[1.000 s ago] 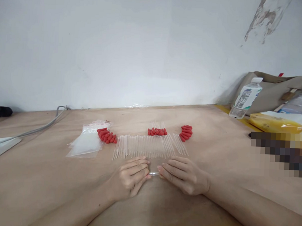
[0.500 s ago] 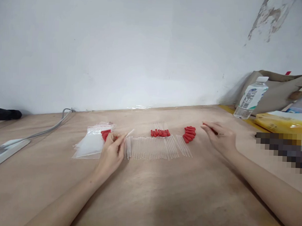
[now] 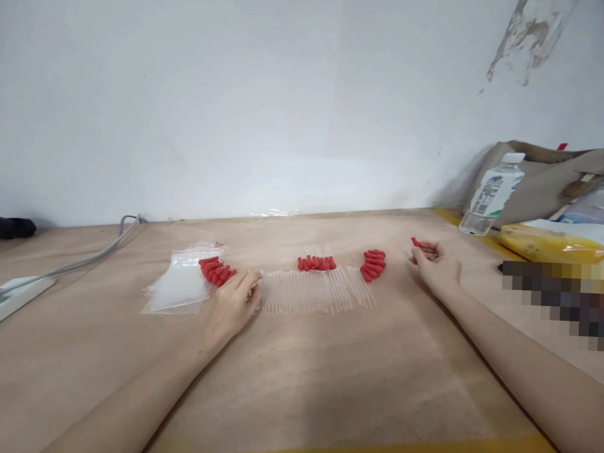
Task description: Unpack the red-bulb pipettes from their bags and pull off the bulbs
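A row of clear thin tubes point(image 3: 314, 292) lies across the brown table. My left hand point(image 3: 234, 302) rests at the row's left end, fingers curled down onto the outermost tubes. Just behind that hand lies a pile of red rubber caps point(image 3: 216, 270). Two more groups of red caps lie behind the row, one in the middle point(image 3: 315, 262) and one at the right point(image 3: 373, 265). My right hand point(image 3: 433, 264) is to the right of that group, fingers closed on a red cap point(image 3: 415, 243).
A stack of clear zip bags point(image 3: 178, 286) lies left of the caps. A grey cable point(image 3: 87, 260) and a white power strip point(image 3: 9, 296) are at far left. A water bottle point(image 3: 488, 196), a beige bag point(image 3: 549, 180) and a yellow packet point(image 3: 551, 247) stand at right.
A second ago both hands held one tube together near me. They parted: the left carried it to the row's left end and lowered onto the tubes; the right went right and closed on a red cap.
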{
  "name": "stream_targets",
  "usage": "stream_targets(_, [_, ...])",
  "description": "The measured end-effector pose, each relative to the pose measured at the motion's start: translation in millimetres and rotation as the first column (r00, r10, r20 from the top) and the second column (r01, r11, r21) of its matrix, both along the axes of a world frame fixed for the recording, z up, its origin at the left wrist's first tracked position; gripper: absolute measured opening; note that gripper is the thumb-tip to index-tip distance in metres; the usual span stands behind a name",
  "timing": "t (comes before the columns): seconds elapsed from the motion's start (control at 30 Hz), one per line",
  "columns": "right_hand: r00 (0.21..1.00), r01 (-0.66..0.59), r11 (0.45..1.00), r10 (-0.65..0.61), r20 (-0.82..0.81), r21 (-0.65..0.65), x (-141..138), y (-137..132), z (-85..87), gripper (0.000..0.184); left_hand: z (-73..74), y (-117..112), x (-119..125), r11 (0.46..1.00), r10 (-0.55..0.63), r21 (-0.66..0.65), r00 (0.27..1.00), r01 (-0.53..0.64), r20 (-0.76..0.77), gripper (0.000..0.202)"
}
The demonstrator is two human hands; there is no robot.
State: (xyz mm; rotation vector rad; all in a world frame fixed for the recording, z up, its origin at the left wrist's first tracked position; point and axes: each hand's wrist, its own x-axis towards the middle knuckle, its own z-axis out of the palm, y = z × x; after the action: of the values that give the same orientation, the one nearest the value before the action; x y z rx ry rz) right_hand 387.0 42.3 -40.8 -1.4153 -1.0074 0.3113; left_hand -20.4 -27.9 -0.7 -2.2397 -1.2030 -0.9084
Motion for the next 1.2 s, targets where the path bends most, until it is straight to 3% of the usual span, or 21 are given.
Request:
stream_targets(0.17, [0.998, -0.067, 0.997, 0.067, -0.002, -0.047, -5.8, -7.7, 4.5, 0.027, -2.4, -4.2, -0.1, 0.998, -0.045, -0.048, 0.999, 0.045, -0.013, 0.014])
stream_targets(0.37, [0.991, -0.131, 0.991, 0.131, 0.0, -0.006, -15.5, -4.9, 13.7, 0.034, 1.9, -10.6, -2.3, 0.977, -0.083, -0.201, 0.996, 0.077, -0.019, 0.034])
stream_targets(0.53, [0.975, -0.222, 0.975, 0.222, -0.016, -0.01, -19.1, 13.8, 20.0, 0.033, 3.2, -7.5, -8.5, 0.923, -0.161, -0.371, 0.979, 0.105, -0.125, 0.048])
stream_targets(0.67, [0.965, -0.261, 0.964, 0.26, -0.037, -0.041, -20.1, 25.5, 14.1, 0.031, 1.2, -5.5, -10.6, 0.878, -0.194, -0.468, 0.967, 0.095, -0.167, 0.046])
stream_targets(0.87, [0.966, -0.258, 0.958, 0.257, -0.028, -0.122, -21.4, 32.7, 3.6, 0.032, -0.6, -5.7, -11.1, 0.899, -0.163, -0.429, 0.974, 0.082, -0.156, 0.043])
stream_targets(1.2, [0.956, -0.209, 0.952, 0.247, 0.155, -0.225, -14.1, 40.4, -2.5, 0.026, -3.3, -6.5, -10.8, 0.928, -0.138, -0.361, 0.984, 0.09, -0.11, 0.042])
